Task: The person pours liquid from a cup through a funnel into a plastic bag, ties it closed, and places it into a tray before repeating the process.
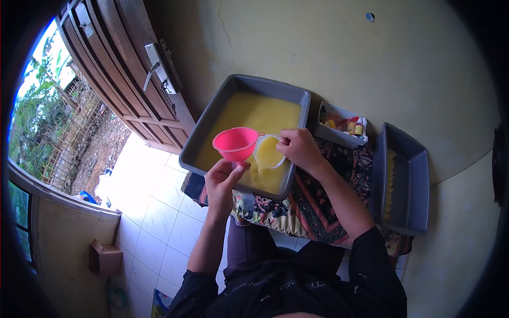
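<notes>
My left hand (pixel 221 179) is closed around the narrow lower part of a pink funnel (pixel 236 142), its wide mouth facing up. Beside it, my right hand (pixel 298 149) grips the rim of a white cup (pixel 283 160) that holds yellow liquid (pixel 269 152). The cup is tilted, and some yellow liquid shows at its lower edge. Both hands are over the near part of a large grey basin (pixel 305 103) filled with similar yellow liquid. Below my left hand is a pale, translucent item (pixel 247 204) that I cannot make out. The funnel's lower end is hidden by my fingers.
Right of the basin stands a white box (pixel 339 137) with small bottles (pixel 359 127). Farther right is a second grey basin (pixel 408 185). A patterned cloth (pixel 318 209) lies under them. An open wooden door (pixel 124 63) is at left, and a cardboard box (pixel 105 258) sits lower left.
</notes>
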`<state>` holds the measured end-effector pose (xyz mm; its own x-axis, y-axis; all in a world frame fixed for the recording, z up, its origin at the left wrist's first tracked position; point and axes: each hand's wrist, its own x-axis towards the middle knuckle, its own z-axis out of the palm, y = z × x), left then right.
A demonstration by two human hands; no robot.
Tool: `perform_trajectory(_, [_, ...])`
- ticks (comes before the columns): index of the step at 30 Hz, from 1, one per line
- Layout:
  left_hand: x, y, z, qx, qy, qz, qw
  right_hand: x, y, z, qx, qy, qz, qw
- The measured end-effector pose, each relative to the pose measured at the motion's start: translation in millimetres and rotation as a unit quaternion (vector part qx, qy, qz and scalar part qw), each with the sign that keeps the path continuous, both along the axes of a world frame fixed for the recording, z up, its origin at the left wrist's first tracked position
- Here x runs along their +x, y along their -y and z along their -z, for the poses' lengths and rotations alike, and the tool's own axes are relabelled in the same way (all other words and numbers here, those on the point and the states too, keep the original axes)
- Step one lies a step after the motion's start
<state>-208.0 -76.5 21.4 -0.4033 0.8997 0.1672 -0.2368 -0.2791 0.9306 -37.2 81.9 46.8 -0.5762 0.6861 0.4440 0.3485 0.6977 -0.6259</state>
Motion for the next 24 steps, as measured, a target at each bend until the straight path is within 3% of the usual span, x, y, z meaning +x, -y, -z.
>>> perform_trajectory(4, [4, 2, -5, 0.003, 0.004, 0.006, 1.0, 4, -1, -1, -0.045, -0.016, -0.008, 0.999])
perform_trajectory(6, [5, 4, -8, 0.009, 0.006, 0.012, 1.0, 5, -3, -3, -0.22, -0.086, -0.014, 0.972])
perform_trajectory(10, [7, 6, -13, 0.007, 0.016, 0.022, 1.0, 8, -5, -14, -0.339, -0.125, -0.009, 0.933])
perform_trajectory(12, [8, 7, -16, 0.007, 0.016, 0.023, 1.0, 10, -4, -22, -0.411, -0.206, -0.013, 0.888])
perform_trajectory(24, [14, 6, -18, 0.011, 0.0, 0.037, 0.999, 18, -11, -35, -0.424, -0.275, -0.025, 0.863])
